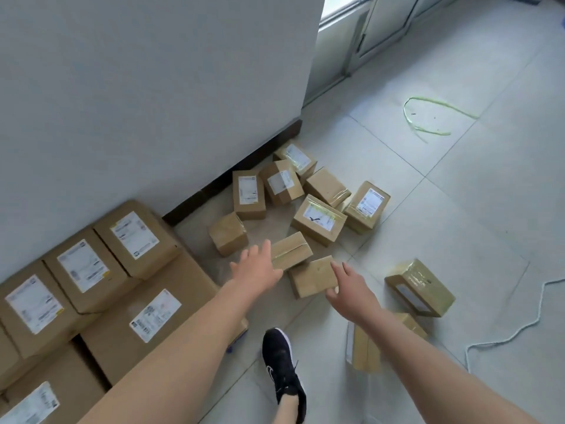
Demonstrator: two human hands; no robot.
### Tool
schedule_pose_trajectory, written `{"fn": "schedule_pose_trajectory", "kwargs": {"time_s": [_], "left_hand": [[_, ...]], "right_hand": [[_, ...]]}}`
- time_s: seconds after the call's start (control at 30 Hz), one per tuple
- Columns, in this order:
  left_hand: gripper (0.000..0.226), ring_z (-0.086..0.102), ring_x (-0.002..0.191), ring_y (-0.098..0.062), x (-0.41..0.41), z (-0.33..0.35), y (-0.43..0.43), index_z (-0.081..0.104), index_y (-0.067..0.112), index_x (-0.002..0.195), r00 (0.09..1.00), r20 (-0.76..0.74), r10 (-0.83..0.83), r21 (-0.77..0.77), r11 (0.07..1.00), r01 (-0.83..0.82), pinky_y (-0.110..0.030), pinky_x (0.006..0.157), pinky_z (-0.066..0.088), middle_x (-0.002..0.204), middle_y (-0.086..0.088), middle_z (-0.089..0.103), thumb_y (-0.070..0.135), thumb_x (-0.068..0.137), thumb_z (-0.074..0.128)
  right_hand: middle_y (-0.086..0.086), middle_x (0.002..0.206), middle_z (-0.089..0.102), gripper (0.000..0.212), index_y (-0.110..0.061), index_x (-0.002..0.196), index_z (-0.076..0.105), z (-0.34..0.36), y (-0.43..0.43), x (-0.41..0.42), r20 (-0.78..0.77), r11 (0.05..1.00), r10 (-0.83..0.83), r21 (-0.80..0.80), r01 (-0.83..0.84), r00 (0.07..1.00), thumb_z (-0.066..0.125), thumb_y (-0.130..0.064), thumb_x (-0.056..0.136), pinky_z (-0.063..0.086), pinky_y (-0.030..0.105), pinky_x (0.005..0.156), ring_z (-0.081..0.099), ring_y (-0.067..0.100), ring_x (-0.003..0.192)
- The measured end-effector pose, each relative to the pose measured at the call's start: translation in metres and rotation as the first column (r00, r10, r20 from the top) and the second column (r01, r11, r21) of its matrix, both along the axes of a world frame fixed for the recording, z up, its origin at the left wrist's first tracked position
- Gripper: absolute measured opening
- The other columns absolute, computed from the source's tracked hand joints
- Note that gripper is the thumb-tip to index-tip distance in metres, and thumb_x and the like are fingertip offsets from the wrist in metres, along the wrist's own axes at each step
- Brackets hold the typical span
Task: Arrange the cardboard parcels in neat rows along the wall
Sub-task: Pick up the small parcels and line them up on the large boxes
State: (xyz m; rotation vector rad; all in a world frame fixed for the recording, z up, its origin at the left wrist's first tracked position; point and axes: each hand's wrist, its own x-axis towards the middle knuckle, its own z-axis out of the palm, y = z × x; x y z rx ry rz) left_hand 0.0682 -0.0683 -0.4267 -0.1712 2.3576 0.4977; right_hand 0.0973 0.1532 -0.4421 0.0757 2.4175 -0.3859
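Several small cardboard parcels lie scattered on the tiled floor near the wall point(146, 87). My left hand point(255, 269) reaches out with straight fingers, its tips by a taped small parcel point(292, 250). My right hand point(351, 290) hovers with relaxed fingers at the right edge of a plain small parcel point(312, 276); I cannot tell whether it touches it. Larger labelled parcels point(134, 237) stand in rows along the wall at the left. More small parcels, such as the labelled one point(319, 218), lie in a heap beyond my hands.
A taped parcel point(420, 287) lies to the right and another point(363, 347) sits under my right forearm. My foot in a black shoe point(282, 365) stands on the tiles. A white rope point(526, 325) and a green strap point(428, 114) lie on the floor at the right.
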Motion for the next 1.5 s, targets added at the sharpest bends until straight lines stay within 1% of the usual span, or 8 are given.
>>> {"fn": "schedule_pose_trajectory", "kwargs": {"time_s": [0.2,0.4,0.57,0.77,0.93,1.13,1.37,1.5], "left_hand": [[0.084,0.014,0.144,-0.031,-0.052,-0.111,0.05,0.01,0.023,0.153,0.995,0.068,-0.072,-0.104,0.991,0.078,-0.063,0.11,0.021,0.157,-0.012,0.018,0.046,0.089,0.059],[0.113,-0.007,0.147,-0.037,-0.084,-0.214,0.078,-0.011,0.032,0.153,0.995,0.079,-0.062,-0.083,0.994,0.069,-0.069,0.107,0.022,0.158,-0.01,-0.027,0.051,0.079,0.072],[0.127,-0.013,0.146,-0.04,-0.109,-0.294,0.085,-0.021,0.031,0.15,0.98,0.091,-0.179,-0.199,0.96,0.194,-0.072,0.106,0.018,0.158,-0.013,-0.025,0.064,0.071,0.073],[0.136,0.005,0.147,-0.036,-0.115,-0.362,0.078,-0.032,0.027,0.144,0.956,0.032,-0.29,-0.279,0.916,0.287,-0.07,0.107,0.018,0.161,-0.015,-0.007,0.069,0.066,0.071],[0.132,0.031,0.131,-0.032,-0.117,-0.357,0.069,-0.021,0.024,0.15,0.978,-0.087,-0.189,-0.283,0.946,0.158,-0.055,0.1,0.037,0.15,-0.014,0.02,0.071,0.064,0.068],[0.134,0.032,0.13,-0.032,-0.109,-0.295,0.051,-0.024,0.028,0.148,0.971,-0.089,0.221,-0.175,0.956,-0.234,-0.046,0.099,0.04,0.147,-0.012,0.025,0.078,0.06,0.064],[0.129,0.035,0.127,-0.033,-0.089,-0.266,0.006,-0.02,0.028,0.149,0.983,-0.134,0.125,-0.205,0.967,-0.151,-0.047,0.096,0.041,0.146,-0.013,0.026,0.078,0.063,0.063],[0.129,0.036,0.127,-0.034,-0.073,-0.22,-0.013,-0.019,0.029,0.15,0.955,-0.154,0.252,-0.207,0.937,-0.281,-0.045,0.093,0.043,0.148,-0.014,0.025,0.08,0.063,0.061]], "right_hand": [[0.011,0.154,0.031,0.076,-0.021,0.153,0.021,-0.103,0.059,-0.084,0.001,0.994,0.049,0.095,-0.049,0.999,0.055,-0.043,0.089,0.038,0.047,0.106,0.029,0.03,0.141],[0.011,0.158,0.025,0.082,-0.021,0.154,0.016,-0.202,0.076,-0.151,0.032,0.971,0.213,0.105,-0.215,0.977,0.058,-0.044,0.088,0.032,0.045,0.112,0.024,0.03,0.143],[0.014,0.158,0.023,0.097,-0.018,0.155,0.0,-0.28,0.088,-0.209,-0.026,0.97,0.209,0.129,-0.204,0.978,0.066,-0.039,0.087,0.03,0.05,0.112,0.023,0.035,0.143],[0.021,0.161,-0.002,0.132,-0.027,0.151,-0.018,-0.349,0.09,-0.279,0.03,0.934,0.283,0.22,-0.282,0.959,0.072,-0.072,0.065,0.014,0.061,0.115,0.004,0.043,0.146],[0.022,0.147,0.026,0.145,-0.035,0.146,-0.023,-0.36,0.081,-0.28,0.014,0.948,0.218,0.235,-0.216,0.976,0.067,-0.088,0.046,0.036,0.058,0.097,0.032,0.042,0.13],[0.019,0.157,-0.02,0.144,-0.035,0.141,-0.031,-0.346,0.054,-0.233,0.139,0.96,0.129,0.231,-0.159,0.982,0.073,-0.08,0.052,0.024,0.068,0.105,0.015,0.046,0.141],[0.027,0.149,0.001,0.132,-0.035,0.143,-0.016,-0.325,0.017,-0.211,-0.013,0.974,0.023,0.224,-0.02,1.0,0.08,-0.064,0.057,0.029,0.066,0.105,0.021,0.054,0.131],[0.03,0.15,0.001,0.132,-0.033,0.147,-0.013,-0.248,0.001,-0.195,-0.029,0.975,0.057,0.216,-0.05,0.998,0.08,-0.061,0.058,0.029,0.064,0.106,0.021,0.053,0.132]]}}
